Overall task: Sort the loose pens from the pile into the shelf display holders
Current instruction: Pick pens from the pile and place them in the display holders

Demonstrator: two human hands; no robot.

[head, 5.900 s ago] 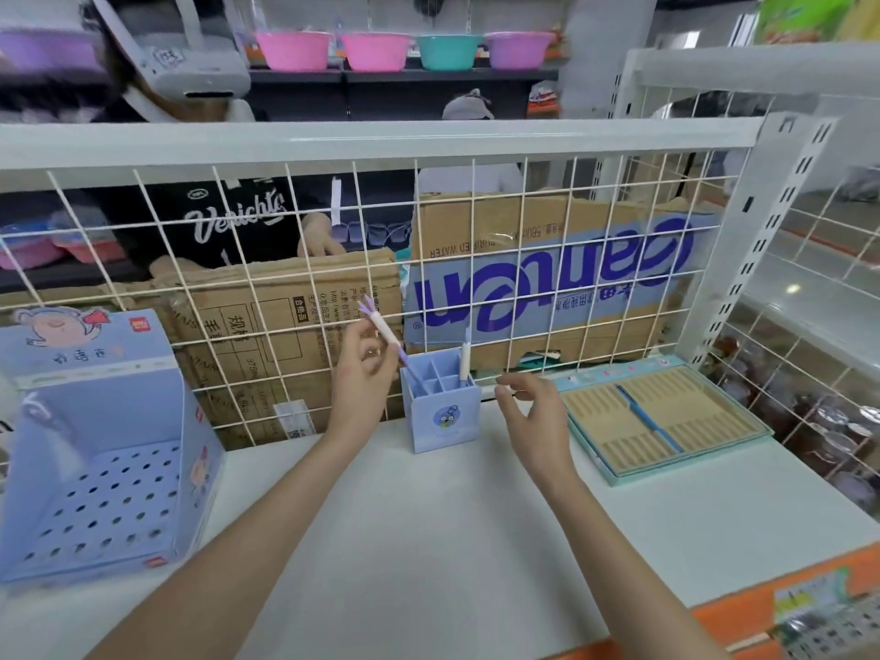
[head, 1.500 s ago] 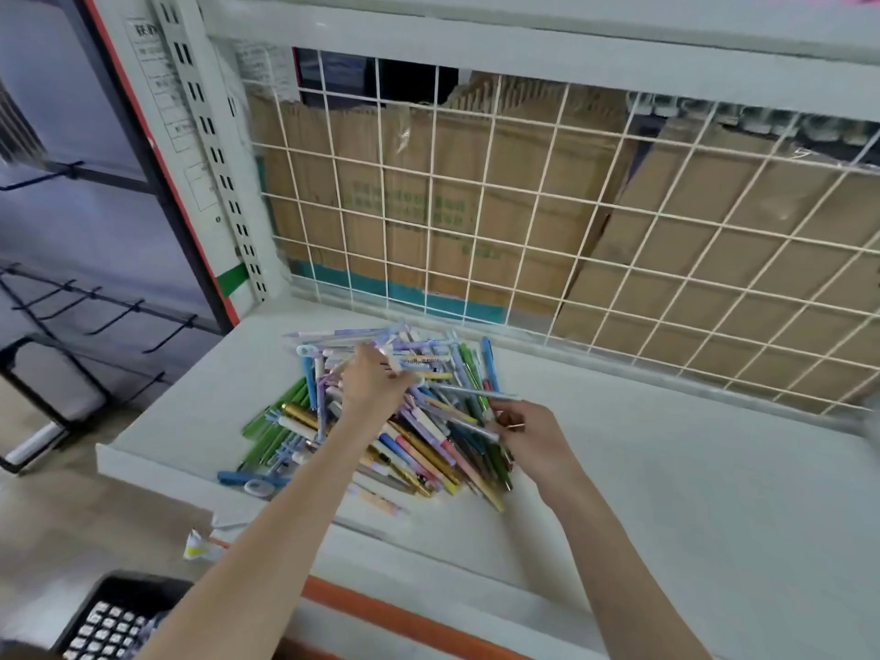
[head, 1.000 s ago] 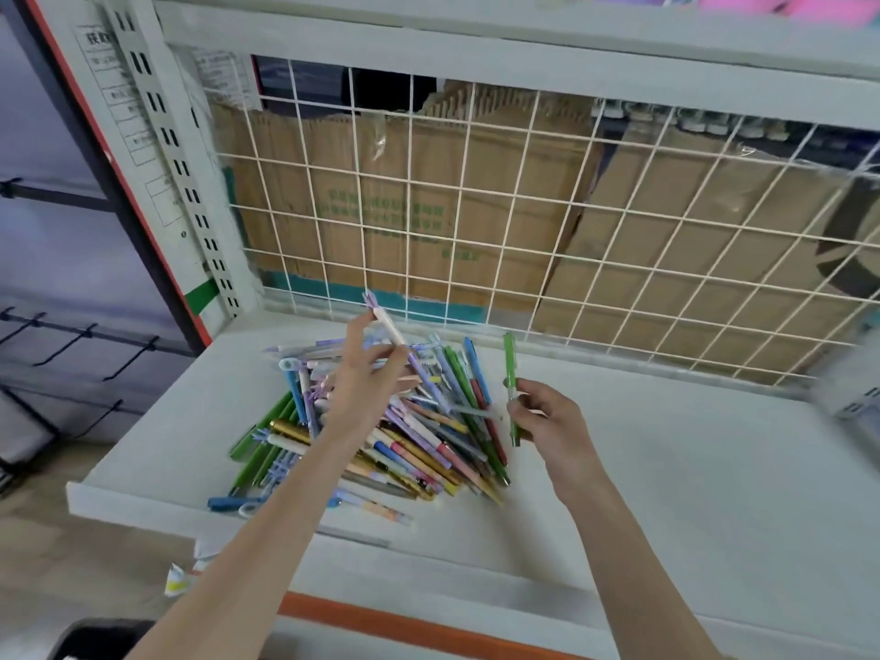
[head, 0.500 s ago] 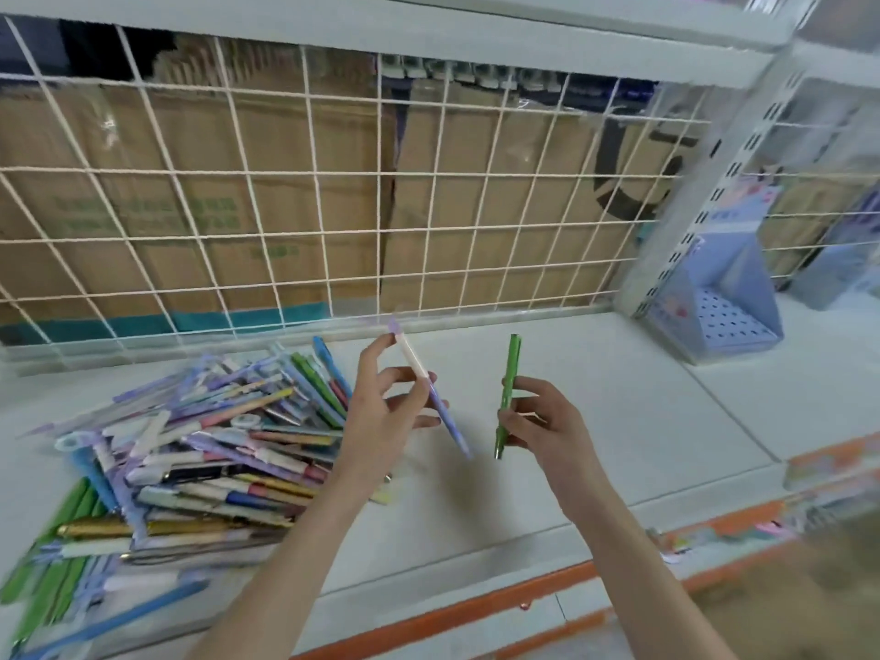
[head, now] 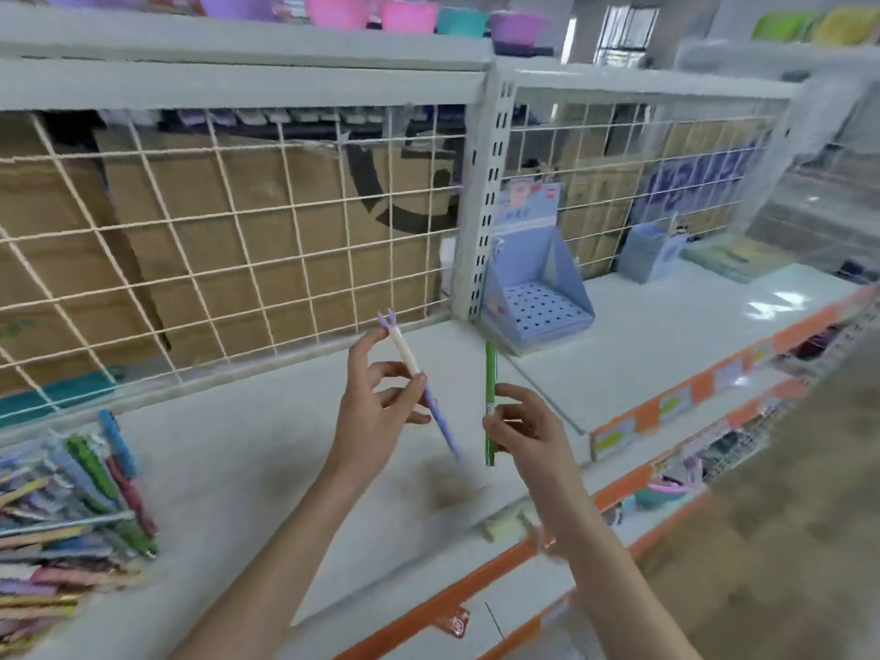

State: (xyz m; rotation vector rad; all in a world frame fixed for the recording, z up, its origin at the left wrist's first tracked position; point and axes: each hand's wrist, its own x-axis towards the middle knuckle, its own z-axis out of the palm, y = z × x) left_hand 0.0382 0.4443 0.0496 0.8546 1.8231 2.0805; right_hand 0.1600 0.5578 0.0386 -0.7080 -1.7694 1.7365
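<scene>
the left hand (head: 376,412) pinches a white-and-purple pen (head: 419,388) between thumb and fingertips, tilted, while the right hand (head: 524,431) curls round a green pen (head: 490,397) held upright, probably so each drops tip-first into a slot. the pen pile (head: 71,507) lies at far left on the white shelf (head: 266,450); the perforated blue display holder (head: 538,297) and a blue pen cup (head: 652,252) stand well apart to the right.

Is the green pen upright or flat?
Upright: the right hand pinches the green pen mid-barrel, near vertical above the shelf.
</scene>
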